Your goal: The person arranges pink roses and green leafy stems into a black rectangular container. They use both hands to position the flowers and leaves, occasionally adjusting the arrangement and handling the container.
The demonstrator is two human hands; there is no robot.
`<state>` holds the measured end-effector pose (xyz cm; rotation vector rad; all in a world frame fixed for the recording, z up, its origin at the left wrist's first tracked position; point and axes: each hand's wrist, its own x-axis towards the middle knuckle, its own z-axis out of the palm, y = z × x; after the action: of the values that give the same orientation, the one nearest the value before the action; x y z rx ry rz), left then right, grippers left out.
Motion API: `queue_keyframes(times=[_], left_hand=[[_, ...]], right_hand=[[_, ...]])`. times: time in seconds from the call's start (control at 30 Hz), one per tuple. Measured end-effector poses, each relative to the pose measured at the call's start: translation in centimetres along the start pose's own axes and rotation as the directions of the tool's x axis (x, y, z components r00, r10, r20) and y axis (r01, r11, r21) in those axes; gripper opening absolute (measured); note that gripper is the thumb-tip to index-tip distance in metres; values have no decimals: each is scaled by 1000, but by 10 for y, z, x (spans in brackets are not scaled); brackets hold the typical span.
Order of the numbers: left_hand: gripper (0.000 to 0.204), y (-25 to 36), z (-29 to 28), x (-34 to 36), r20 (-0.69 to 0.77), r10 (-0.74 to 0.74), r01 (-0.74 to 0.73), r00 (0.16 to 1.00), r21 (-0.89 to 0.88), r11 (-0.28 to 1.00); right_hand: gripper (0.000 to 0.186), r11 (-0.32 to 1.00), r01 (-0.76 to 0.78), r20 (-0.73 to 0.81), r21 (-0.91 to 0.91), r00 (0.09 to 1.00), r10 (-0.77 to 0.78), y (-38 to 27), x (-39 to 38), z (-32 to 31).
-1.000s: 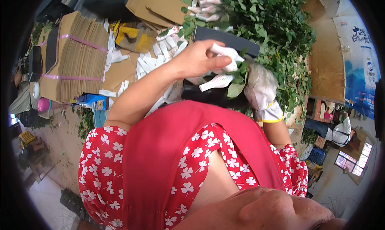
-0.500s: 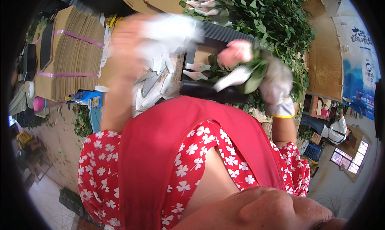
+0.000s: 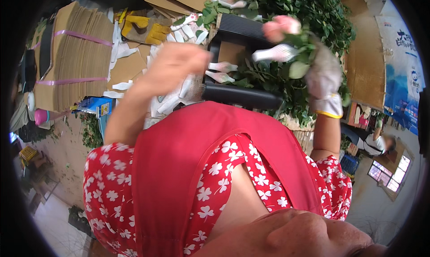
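gloved hand lifts a pink rose

right hand point(image 3: 323, 77) in a worn grey fabric glove is clenched around the leafy green stem of a pink rose point(image 3: 281, 27), its bloom at ten o'clock from the glove, a white net sleeve point(image 3: 274, 54) just below the bloom. left hand point(image 3: 172, 66), bare and blurred, hangs loosely curled with nothing in it, above scattered white net sleeves point(image 3: 166, 102). at one o'clock from it sits a black ribbed tray point(image 3: 242, 95). at nine o'clock lies a strapped stack of brown cardboard sheets point(image 3: 74, 62).
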<state>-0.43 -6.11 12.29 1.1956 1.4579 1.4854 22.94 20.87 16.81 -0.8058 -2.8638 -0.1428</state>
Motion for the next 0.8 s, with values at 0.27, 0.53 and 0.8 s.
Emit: queue_keyframes(times=[0.27, 0.53, 0.8], left_hand=[[24, -4, 29, 31, 188, -241, 241, 952, 21, 970], [21, -42, -47, 7, 45, -344, 301, 938, 386, 872], [40, 42, 57, 88, 333, 42, 117, 942, -442, 889]], right_hand=[[37, 941, 337, -181, -29, 924, -336, -15, -2, 2], [40, 990, 26, -332, 139, 943, 22, 80, -30, -34], [31, 939, 205, -447, -276, 838, -314, 0, 15, -76]])
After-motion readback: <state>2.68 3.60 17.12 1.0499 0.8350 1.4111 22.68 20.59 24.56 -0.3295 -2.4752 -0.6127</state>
